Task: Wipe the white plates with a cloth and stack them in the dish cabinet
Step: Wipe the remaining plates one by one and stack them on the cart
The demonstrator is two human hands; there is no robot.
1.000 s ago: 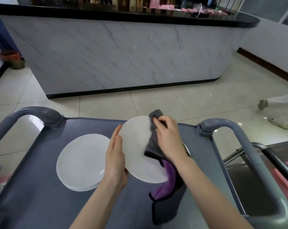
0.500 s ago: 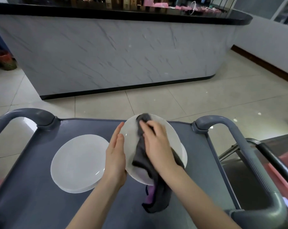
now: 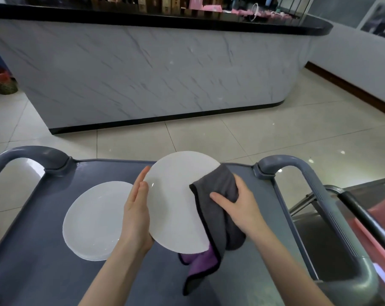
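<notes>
A white plate (image 3: 176,202) is held tilted above the grey cart top (image 3: 39,272). My left hand (image 3: 136,215) braces its left rim, fingers straight along the edge. My right hand (image 3: 238,204) grips a grey cloth (image 3: 218,188) with a purple underside and presses it on the plate's right edge; the cloth's lower end hangs below the plate. A stack of white plates (image 3: 94,221) lies flat on the cart to the left, partly hidden by my left hand.
The cart has raised grey handles at far left (image 3: 30,155) and right (image 3: 308,173). A marble-fronted counter (image 3: 154,69) stands beyond on the tiled floor. A black bar and metal frame (image 3: 361,215) sit to the right of the cart.
My right hand slid the cloth from the plate's middle to its right edge, uncovering most of the plate face. The left hand stayed on the left rim.
</notes>
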